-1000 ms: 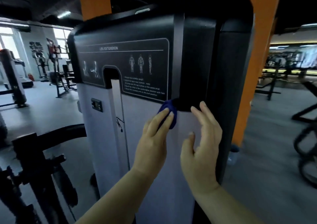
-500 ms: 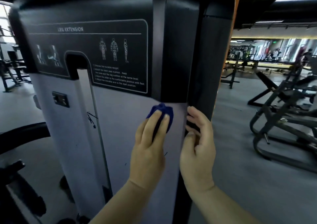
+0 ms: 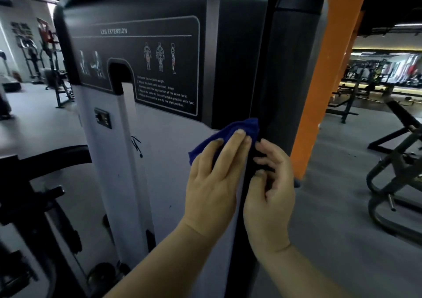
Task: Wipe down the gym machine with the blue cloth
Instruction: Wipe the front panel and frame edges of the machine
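The blue cloth (image 3: pixel 230 135) is pressed flat against the leg extension machine (image 3: pixel 173 151), right where the pale grey lower panel meets the black upper shroud, near the machine's right-hand front edge. It's pinned there by the left hand (image 3: pixel 211 183), fingers kept straight and laid over the cloth rather than curled round it, so it's more of a flat-palm push than a real grip. A bunched corner of the cloth can be seen poking out above the fingertips, and another bit sticks out to the left of the hand.

The right hand (image 3: pixel 269 197) is placed just beside the left one, at the dark vertical edge strip of the machine. Its fingers are bent inward, fingertips touching that black edge; whether the strip is actually gripped or just touched can't be made out, since the fingertips are lost against the dark surface. The two hands are nearly touching at the fingertips.

Above the cloth, the instruction placard (image 3: pixel 146 64) is printed on the black shroud, headed "LEG EXTENSION" with muscle diagrams and a few lines of small text. A small dark label plate (image 3: pixel 103 120) is fixed on the grey panel to the left. An orange pillar (image 3: pixel 324 87) is seen behind the machine on the right, and other gym equipment (image 3: pixel 392 172) is spread over the grey floor beyond.
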Motion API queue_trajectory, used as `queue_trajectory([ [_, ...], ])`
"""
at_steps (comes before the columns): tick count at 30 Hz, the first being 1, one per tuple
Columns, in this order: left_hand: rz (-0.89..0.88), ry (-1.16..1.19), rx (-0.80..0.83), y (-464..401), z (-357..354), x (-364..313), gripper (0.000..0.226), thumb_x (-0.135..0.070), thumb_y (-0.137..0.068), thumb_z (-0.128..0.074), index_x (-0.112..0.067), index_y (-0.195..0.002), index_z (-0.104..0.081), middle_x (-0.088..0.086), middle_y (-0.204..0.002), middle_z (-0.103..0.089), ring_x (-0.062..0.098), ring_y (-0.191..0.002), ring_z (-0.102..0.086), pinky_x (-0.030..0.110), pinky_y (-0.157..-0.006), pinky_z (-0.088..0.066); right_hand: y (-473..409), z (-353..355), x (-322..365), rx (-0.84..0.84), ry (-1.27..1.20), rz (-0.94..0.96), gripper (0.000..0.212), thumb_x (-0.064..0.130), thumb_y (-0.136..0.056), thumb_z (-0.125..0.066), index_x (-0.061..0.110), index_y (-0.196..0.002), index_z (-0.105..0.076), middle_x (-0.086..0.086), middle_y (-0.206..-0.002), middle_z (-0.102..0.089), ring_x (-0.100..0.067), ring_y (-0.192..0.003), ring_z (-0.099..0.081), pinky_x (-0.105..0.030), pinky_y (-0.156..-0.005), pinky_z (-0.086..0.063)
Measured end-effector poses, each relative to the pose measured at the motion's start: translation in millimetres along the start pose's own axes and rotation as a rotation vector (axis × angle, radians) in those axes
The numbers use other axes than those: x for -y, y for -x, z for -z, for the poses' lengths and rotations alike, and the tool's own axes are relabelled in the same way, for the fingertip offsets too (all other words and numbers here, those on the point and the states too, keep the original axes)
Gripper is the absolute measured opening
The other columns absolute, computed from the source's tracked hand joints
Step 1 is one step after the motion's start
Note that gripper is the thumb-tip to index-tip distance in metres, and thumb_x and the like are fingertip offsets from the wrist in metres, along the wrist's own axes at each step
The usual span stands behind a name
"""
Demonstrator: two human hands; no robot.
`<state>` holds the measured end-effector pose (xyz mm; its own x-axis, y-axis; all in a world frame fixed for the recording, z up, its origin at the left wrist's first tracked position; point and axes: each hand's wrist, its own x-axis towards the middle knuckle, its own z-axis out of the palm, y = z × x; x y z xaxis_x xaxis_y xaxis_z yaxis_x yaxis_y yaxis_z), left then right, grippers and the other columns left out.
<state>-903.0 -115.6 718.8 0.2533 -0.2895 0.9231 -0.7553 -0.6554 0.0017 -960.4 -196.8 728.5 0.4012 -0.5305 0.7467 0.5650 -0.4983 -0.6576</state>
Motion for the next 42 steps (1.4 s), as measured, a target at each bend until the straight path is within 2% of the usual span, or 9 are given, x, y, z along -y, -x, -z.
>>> queue_trajectory([
  [7,0.058,-0.049,0.060,27,-4,-8,0.068,-0.005,-0.087,-0.067,-0.016,-0.148,-0.040,0.000,-0.154,-0.031,0.029,-0.130,-0.046,0.042,-0.105,-0.041,6,7,-6,0.056,0.007,-0.004,0.054,-0.016,-0.091,-0.043,0.021,-0.131,-0.053,0.014,-0.125,-0.056,-0.016,-0.114,-0.056,-0.021,-0.093,-0.046],
  [12,0.040,-0.077,-0.004,-6,2,-14,0.058,-0.005,-0.091,-0.056,-0.015,-0.146,-0.044,0.001,-0.151,-0.034,0.027,-0.132,-0.041,0.038,-0.110,-0.037,2,13,-7,0.063,-0.027,-0.021,0.056,-0.018,-0.088,-0.045,0.016,-0.131,-0.054,0.008,-0.127,-0.057,-0.017,-0.115,-0.056,-0.019,-0.094,-0.045],
  [18,0.038,-0.147,0.169,50,-15,-14,0.059,-0.014,-0.094,-0.063,-0.018,-0.148,-0.040,0.003,-0.157,-0.032,0.026,-0.139,-0.038,0.037,-0.114,-0.029,7,17,-12,0.088,-0.011,-0.010,0.053,-0.017,-0.089,-0.045,0.015,-0.130,-0.056,0.009,-0.126,-0.057,-0.015,-0.115,-0.056,-0.018,-0.094,-0.045],
  [24,0.086,-0.055,-0.054,-5,-1,-14,0.048,-0.002,-0.095,-0.046,-0.010,-0.141,-0.049,0.002,-0.149,-0.035,0.026,-0.130,-0.041,0.035,-0.112,-0.034,7,18,-10,0.140,-0.053,0.017,0.057,-0.018,-0.089,-0.043,0.012,-0.136,-0.052,0.007,-0.138,-0.053,-0.016,-0.129,-0.051,-0.023,-0.102,-0.044],
  [28,0.114,-0.085,-0.021,36,-10,-6,0.064,0.009,-0.084,-0.067,-0.009,-0.142,-0.046,0.004,-0.150,-0.034,0.026,-0.132,-0.038,0.031,-0.117,-0.025,11,12,-10,0.181,-0.057,0.022,0.065,-0.023,-0.088,-0.042,0.016,-0.140,-0.047,0.009,-0.143,-0.049,-0.011,-0.134,-0.046,-0.031,-0.107,-0.043],
  [31,0.184,0.045,-0.048,30,-9,-5,0.070,0.007,-0.084,-0.069,-0.010,-0.145,-0.040,0.004,-0.151,-0.032,0.024,-0.134,-0.037,0.034,-0.116,-0.029,14,3,-10,0.198,-0.008,0.070,0.070,-0.024,-0.085,-0.043,0.016,-0.142,-0.044,0.010,-0.146,-0.044,-0.009,-0.138,-0.040,-0.032,-0.111,-0.039],
  [35,0.277,0.272,-0.109,6,-2,2,0.042,-0.016,-0.103,-0.039,-0.001,-0.142,-0.043,0.010,-0.151,-0.033,0.020,-0.140,-0.036,0.036,-0.113,-0.035,15,-6,-10,0.180,0.055,0.085,0.073,-0.026,-0.082,-0.045,0.012,-0.144,-0.042,0.004,-0.149,-0.041,-0.009,-0.142,-0.034,-0.025,-0.114,-0.032],
  [39,0.332,0.408,-0.036,36,-6,3,0.046,-0.013,-0.099,-0.041,-0.002,-0.143,-0.043,0.005,-0.153,-0.032,0.021,-0.140,-0.038,0.041,-0.112,-0.038,19,-13,-9,0.160,0.128,0.125,0.068,-0.020,-0.084,-0.047,0.011,-0.144,-0.042,-0.001,-0.151,-0.038,-0.013,-0.144,-0.031,-0.028,-0.117,-0.029],
  [42,0.320,0.442,-0.024,40,-2,13,0.046,-0.013,-0.099,-0.042,-0.004,-0.144,-0.041,0.004,-0.152,-0.036,0.017,-0.140,-0.037,0.033,-0.115,-0.034,23,-21,-5,0.129,0.184,0.117,0.065,-0.012,-0.082,-0.048,0.012,-0.143,-0.045,-0.001,-0.154,-0.033,-0.015,-0.145,-0.028,-0.027,-0.118,-0.026],
])
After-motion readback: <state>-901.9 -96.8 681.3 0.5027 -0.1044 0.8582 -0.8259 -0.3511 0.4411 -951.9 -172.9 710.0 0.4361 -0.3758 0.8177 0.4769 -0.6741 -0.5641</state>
